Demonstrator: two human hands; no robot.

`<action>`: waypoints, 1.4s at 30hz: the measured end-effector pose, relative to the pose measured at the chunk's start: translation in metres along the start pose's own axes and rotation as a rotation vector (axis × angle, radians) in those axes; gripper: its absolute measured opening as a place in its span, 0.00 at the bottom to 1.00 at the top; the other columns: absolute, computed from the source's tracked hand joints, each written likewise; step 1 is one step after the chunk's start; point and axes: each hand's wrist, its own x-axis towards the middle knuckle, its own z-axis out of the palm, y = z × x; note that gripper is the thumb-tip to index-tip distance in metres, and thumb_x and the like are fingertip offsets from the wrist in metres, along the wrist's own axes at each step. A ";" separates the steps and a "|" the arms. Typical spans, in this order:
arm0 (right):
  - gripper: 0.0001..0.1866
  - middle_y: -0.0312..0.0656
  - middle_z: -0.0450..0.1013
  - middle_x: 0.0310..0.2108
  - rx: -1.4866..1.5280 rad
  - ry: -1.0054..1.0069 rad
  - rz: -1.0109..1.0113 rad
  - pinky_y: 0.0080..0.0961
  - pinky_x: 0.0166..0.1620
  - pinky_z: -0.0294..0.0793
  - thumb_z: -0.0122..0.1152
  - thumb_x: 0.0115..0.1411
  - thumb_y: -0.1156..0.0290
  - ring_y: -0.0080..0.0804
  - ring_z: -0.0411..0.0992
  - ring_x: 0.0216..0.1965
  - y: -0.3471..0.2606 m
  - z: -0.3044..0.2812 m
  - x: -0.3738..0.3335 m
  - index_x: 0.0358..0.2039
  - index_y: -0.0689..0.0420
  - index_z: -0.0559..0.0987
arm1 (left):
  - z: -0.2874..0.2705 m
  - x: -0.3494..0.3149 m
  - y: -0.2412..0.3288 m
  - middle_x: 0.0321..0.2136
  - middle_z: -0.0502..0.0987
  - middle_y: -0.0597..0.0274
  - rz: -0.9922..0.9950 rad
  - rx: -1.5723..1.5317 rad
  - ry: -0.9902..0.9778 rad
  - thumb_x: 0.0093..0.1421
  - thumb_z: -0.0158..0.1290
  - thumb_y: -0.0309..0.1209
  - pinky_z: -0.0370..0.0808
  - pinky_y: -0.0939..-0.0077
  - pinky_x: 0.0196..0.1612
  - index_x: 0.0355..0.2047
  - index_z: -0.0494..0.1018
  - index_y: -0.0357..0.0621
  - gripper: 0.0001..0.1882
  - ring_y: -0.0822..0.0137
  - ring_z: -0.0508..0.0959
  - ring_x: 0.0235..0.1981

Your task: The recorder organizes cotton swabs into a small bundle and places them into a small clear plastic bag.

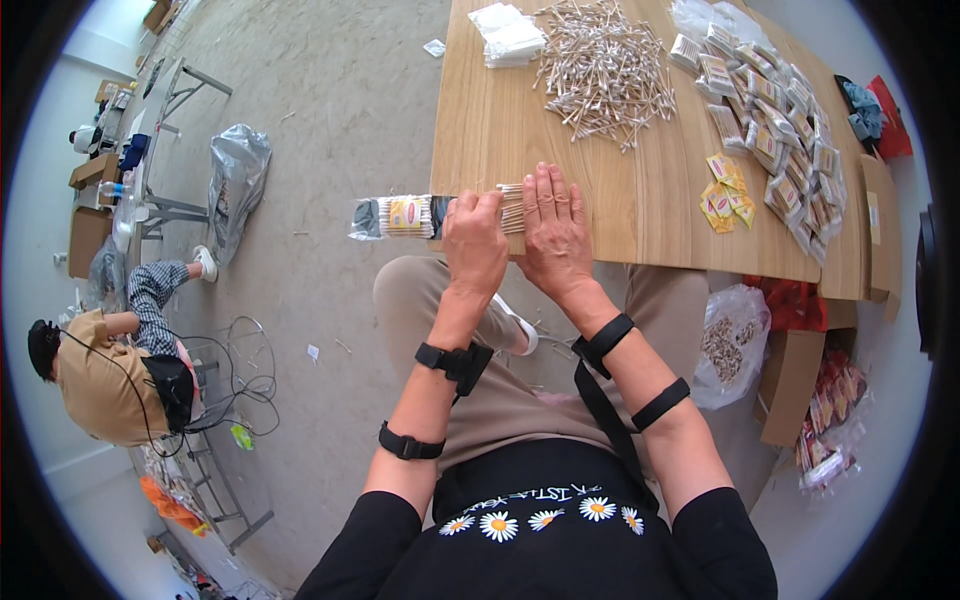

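Observation:
At the near left edge of the table, my left hand [474, 238] is curled closed with its knuckles up; what its fingers hold is hidden. Just left of it, a clear packet of cotton swabs with a yellow label [405, 214] juts out past the table edge. A row of loose cotton swabs [512, 208] lies side by side between my two hands. My right hand [553, 228] rests flat along the right side of that row, fingers straight and together, touching the swabs.
Farther back lie a heap of loose swabs [605, 70], white empty bags [507, 36] and many filled packets [775, 120]. Yellow label cards [727, 195] sit right of my hands. A bag of swabs [730, 345] and a cardboard box [790, 385] stand below. Another person [110, 380] sits at left.

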 end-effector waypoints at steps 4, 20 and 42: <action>0.42 0.52 0.49 0.67 -0.030 0.003 0.002 0.44 0.69 0.42 0.61 0.49 0.66 0.45 0.44 0.70 0.000 0.000 0.000 0.63 0.64 0.57 | -0.001 -0.004 0.003 0.31 0.74 0.52 -0.003 0.003 -0.012 0.57 0.49 0.25 0.70 0.60 0.44 0.37 0.77 0.40 0.10 0.52 0.73 0.38; 0.40 0.52 0.50 0.66 -0.051 0.028 0.000 0.43 0.69 0.42 0.59 0.49 0.68 0.44 0.45 0.69 0.002 0.003 0.000 0.63 0.64 0.58 | 0.004 0.005 0.002 0.31 0.74 0.52 0.011 -0.013 -0.018 0.57 0.49 0.25 0.70 0.60 0.43 0.37 0.76 0.41 0.09 0.52 0.74 0.38; 0.43 0.56 0.50 0.65 -0.055 0.019 -0.012 0.43 0.69 0.42 0.63 0.47 0.63 0.49 0.45 0.69 -0.009 0.001 -0.001 0.61 0.67 0.58 | 0.029 0.005 0.006 0.51 0.72 0.51 -0.288 -0.931 0.157 0.66 0.44 0.30 0.62 0.72 0.59 0.51 0.69 0.31 0.17 0.61 0.69 0.55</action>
